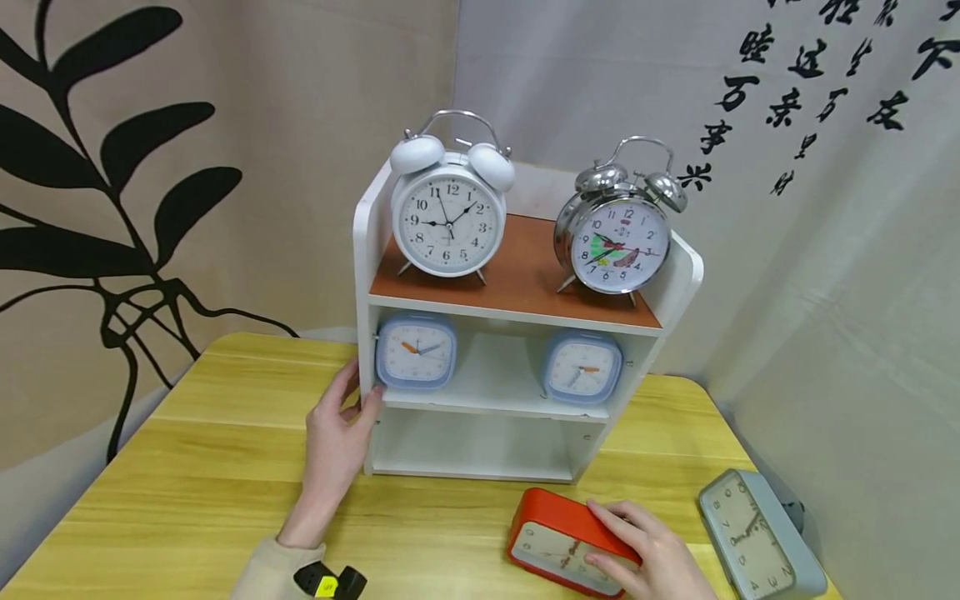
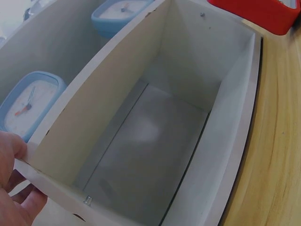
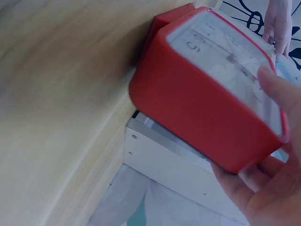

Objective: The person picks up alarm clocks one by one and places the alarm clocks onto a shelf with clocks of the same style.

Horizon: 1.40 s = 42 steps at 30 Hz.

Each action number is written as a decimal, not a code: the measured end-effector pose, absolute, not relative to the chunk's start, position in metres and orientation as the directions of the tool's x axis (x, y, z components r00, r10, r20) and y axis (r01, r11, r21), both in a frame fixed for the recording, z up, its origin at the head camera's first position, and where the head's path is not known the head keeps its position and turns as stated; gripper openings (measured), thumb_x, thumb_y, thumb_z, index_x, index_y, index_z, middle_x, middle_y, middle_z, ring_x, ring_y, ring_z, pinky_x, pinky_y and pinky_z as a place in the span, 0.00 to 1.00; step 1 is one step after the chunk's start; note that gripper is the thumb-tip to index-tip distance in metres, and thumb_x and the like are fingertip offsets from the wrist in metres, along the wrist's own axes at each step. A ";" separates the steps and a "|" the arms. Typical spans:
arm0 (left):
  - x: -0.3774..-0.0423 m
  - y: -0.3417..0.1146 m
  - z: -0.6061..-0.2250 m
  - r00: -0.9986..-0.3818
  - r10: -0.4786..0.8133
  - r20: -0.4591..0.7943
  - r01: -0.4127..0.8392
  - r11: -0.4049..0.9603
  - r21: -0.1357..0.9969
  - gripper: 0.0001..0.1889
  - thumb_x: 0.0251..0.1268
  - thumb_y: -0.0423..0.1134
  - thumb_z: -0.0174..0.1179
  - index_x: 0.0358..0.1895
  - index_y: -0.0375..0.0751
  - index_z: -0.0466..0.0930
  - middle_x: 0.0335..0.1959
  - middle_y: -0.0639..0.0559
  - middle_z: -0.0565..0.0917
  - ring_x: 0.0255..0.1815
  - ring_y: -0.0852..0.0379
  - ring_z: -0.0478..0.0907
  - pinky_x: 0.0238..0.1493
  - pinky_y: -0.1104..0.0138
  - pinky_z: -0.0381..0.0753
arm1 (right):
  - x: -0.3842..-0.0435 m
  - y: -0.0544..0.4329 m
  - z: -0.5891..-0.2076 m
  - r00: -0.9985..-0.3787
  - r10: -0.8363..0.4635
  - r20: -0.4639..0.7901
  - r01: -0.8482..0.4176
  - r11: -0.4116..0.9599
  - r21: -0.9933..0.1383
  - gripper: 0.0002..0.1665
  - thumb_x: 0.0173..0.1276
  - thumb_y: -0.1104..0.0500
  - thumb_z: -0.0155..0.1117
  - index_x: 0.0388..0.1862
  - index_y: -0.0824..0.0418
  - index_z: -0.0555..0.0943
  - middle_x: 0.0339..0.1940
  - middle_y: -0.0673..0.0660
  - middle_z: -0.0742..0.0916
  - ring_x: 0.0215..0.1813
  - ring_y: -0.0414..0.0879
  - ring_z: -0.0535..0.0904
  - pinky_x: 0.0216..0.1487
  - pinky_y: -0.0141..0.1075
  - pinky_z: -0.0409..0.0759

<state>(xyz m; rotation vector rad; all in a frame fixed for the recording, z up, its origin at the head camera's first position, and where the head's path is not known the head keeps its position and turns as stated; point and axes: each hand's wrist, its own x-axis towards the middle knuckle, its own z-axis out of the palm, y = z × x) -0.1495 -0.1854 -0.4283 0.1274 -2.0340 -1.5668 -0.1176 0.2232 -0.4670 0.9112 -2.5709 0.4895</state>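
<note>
My right hand holds a red rectangular clock in front of the shelf, thumb on its pale face and fingers on its back. In the right wrist view the red clock is tilted, close to the wooden tabletop. My left hand grips the left side panel of a small white shelf. In the left wrist view the thumb of the left hand lies at the panel's front edge, with the fingers on its outer side. The lowest compartment holds nothing.
On the brown top shelf stand a white twin-bell alarm clock and a silver one. Below them are two blue clocks, one left and one right. A grey-green clock sits at the table's right edge.
</note>
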 end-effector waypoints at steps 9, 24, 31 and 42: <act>-0.149 -0.186 -0.427 -0.834 -0.400 0.380 0.268 0.310 0.912 0.27 0.77 0.31 0.59 0.76 0.38 0.71 0.71 0.33 0.80 0.69 0.40 0.80 0.48 0.90 0.78 | -0.120 0.218 -0.464 -0.652 -0.579 0.489 -0.711 0.691 -0.131 0.35 0.57 0.44 0.83 0.63 0.53 0.86 0.47 0.43 0.88 0.43 0.35 0.81 0.39 0.27 0.84; -0.147 -0.187 -0.426 -0.841 -0.398 0.366 0.263 0.291 0.920 0.27 0.78 0.32 0.59 0.77 0.39 0.71 0.71 0.33 0.79 0.70 0.41 0.79 0.48 0.90 0.77 | -0.126 0.182 -0.451 -0.574 -0.630 0.523 -0.761 0.647 -0.056 0.35 0.60 0.43 0.80 0.64 0.54 0.85 0.51 0.45 0.88 0.46 0.39 0.85 0.44 0.31 0.88; -0.147 -0.188 -0.426 -0.839 -0.397 0.372 0.268 0.293 0.918 0.27 0.78 0.32 0.60 0.77 0.38 0.70 0.71 0.33 0.79 0.70 0.40 0.79 0.49 0.90 0.77 | -0.136 0.158 -0.448 -0.487 -0.647 0.587 -0.804 0.594 -0.014 0.35 0.60 0.41 0.79 0.63 0.55 0.85 0.53 0.46 0.87 0.48 0.40 0.85 0.48 0.32 0.87; -0.148 -0.186 -0.427 -0.839 -0.397 0.371 0.267 0.295 0.918 0.27 0.77 0.32 0.60 0.76 0.38 0.71 0.71 0.33 0.80 0.69 0.41 0.80 0.48 0.90 0.77 | -0.146 0.129 -0.448 -0.443 -0.635 0.633 -0.823 0.568 -0.007 0.42 0.48 0.51 0.87 0.64 0.57 0.85 0.50 0.48 0.87 0.48 0.41 0.85 0.47 0.33 0.87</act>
